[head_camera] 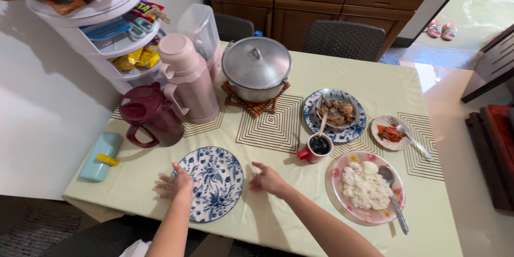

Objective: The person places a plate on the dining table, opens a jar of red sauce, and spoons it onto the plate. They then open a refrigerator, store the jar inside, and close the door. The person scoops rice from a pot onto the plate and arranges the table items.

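My left hand (175,186) rests with loose, spread fingers on the left rim of the blue flowered plate (214,182) at the table's (267,219) near edge. My right hand (267,180) hovers open and empty just right of it, near the red cup (317,147).

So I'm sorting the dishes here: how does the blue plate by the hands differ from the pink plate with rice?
The blue plate is bare, while the pink plate holds rice and a spoon. The blue plate has a dark blue flower pattern all over; the pink plate has a pink rim with flowers. The left hand touches the blue plate's edge; nothing touches the pink plate. Both are round and lie flat on the table.
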